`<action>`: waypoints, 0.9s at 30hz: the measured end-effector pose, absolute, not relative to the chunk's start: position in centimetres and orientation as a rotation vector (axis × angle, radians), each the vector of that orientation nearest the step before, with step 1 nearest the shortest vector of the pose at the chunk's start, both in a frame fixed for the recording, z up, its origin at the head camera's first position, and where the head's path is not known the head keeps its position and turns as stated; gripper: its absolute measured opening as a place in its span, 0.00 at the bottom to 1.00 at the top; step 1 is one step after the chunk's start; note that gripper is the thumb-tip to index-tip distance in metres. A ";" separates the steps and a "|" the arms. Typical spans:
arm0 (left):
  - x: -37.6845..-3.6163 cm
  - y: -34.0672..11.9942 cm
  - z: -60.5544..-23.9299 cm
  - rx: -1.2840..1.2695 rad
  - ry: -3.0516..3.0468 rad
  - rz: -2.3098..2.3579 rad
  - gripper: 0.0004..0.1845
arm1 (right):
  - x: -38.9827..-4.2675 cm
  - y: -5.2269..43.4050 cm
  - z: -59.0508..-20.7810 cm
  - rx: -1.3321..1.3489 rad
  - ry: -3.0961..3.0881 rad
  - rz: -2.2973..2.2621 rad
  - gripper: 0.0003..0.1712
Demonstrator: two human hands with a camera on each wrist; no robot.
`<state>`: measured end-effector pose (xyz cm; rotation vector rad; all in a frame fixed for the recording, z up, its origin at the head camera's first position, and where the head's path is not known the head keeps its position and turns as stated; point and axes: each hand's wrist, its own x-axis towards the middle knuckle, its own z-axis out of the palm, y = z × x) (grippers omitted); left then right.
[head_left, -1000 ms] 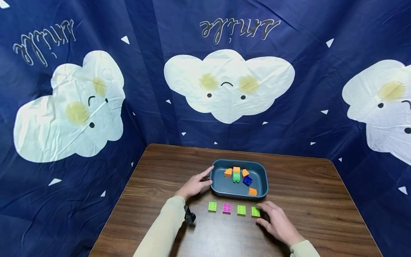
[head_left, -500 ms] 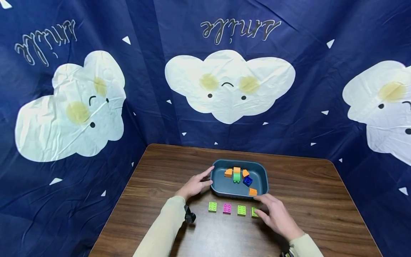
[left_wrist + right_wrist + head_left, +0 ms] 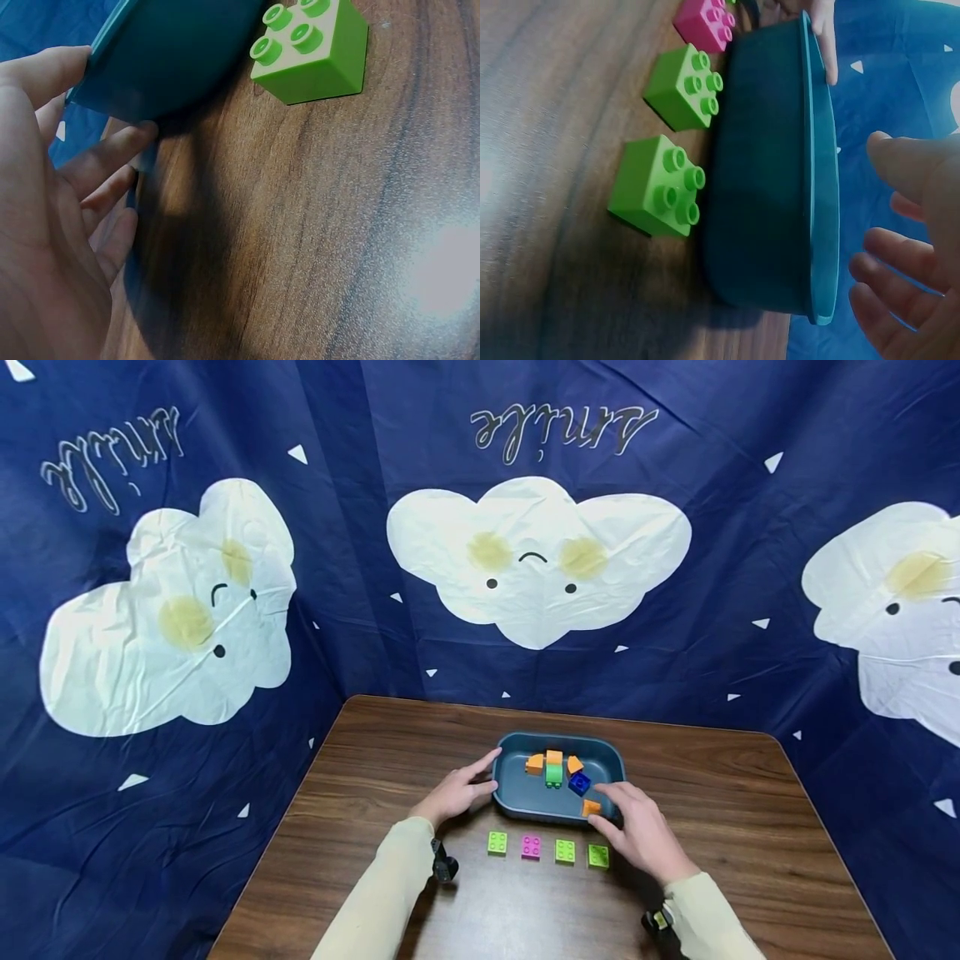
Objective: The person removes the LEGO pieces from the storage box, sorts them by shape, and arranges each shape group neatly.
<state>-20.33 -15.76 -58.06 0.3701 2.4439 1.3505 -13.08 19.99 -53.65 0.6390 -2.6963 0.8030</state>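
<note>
L hand (image 3: 452,795) spread, touching blue tray (image 3: 534,802); R hand (image 3: 647,833) spread above it, nr orange brick (image 3: 591,807).

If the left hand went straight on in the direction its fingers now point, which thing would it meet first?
Most likely the end wall of the teal tray: the left hand has fingertips right at it, though exact contact is hard to judge.

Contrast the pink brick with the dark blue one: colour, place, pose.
Colour: the pink brick is bright, the blue brick dark. Place: the pink brick is on the table, a green brick on each side; the blue brick is inside the tray. Pose: the pink brick lines up with its row; the blue brick sits askew. Shared: both are toy bricks.
</note>
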 end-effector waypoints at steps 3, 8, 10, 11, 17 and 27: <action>-20.4 -15.7 -58.2 0.377 2.454 1.350 0.35 | -13.8 20.1 -53.7 0.628 -2.706 0.823 0.27; -20.4 -15.8 -58.3 0.386 2.458 1.354 0.36 | -14.8 20.0 -53.8 0.613 -2.743 0.826 0.28; -20.4 -15.8 -58.3 0.385 2.452 1.358 0.36 | -15.2 19.9 -53.8 0.609 -2.761 0.826 0.28; -20.4 -15.8 -58.4 0.385 2.452 1.358 0.36 | -15.3 19.9 -53.7 0.608 -2.769 0.824 0.28; -20.5 -15.9 -58.5 0.393 2.453 1.346 0.36 | -16.4 19.5 -53.6 0.609 -2.811 0.824 0.29; -20.3 -15.8 -58.4 0.392 2.451 1.355 0.35 | -17.8 19.0 -54.2 0.617 -2.884 0.791 0.28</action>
